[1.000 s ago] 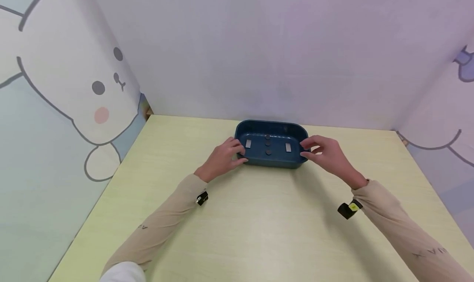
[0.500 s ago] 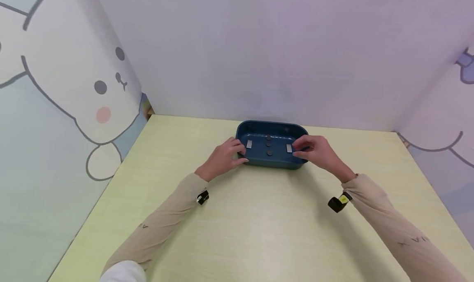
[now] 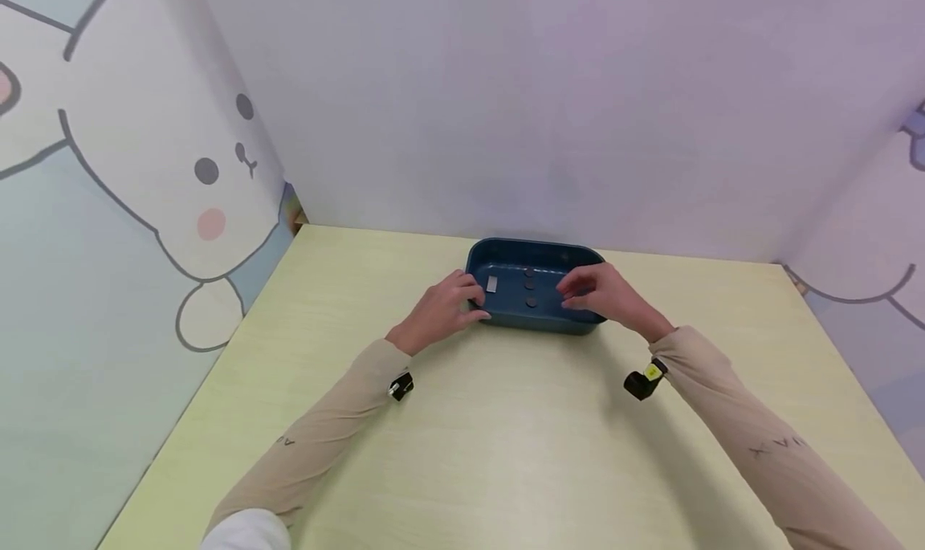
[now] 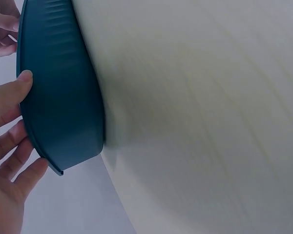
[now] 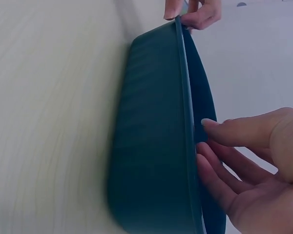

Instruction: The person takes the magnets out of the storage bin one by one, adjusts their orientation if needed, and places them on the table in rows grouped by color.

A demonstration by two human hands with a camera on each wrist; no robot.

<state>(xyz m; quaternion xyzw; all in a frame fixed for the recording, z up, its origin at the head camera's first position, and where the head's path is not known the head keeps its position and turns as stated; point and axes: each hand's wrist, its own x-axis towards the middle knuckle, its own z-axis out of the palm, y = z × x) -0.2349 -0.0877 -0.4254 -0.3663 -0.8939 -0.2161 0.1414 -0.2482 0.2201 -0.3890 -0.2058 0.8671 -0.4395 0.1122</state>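
A dark blue-green plastic basin (image 3: 538,323) with rounded corners stands near the back of the table. On its floor lie a small pale rectangle (image 3: 492,284) at the left and three small dark discs (image 3: 531,302) in the middle. My left hand (image 3: 441,313) grips the left end, its thumb and fingers at the rim in the left wrist view. My right hand (image 3: 603,295) reaches over the right end with bent fingers, thumb and fingertips apart. In the right wrist view those fingertips dip inside the rim of the basin (image 5: 151,131). A second pale rectangle is hidden under this hand.
The pale yellow table (image 3: 520,437) meets a plain wall (image 3: 506,108) just behind the basin. A cartoon-printed panel (image 3: 144,173) rises along the left side, another (image 3: 867,237) along the right. A small camera is worn at each wrist.
My right hand has moved left from the basin's right rim to over its inside, covering the right pale rectangle. My left hand stays at the left end.
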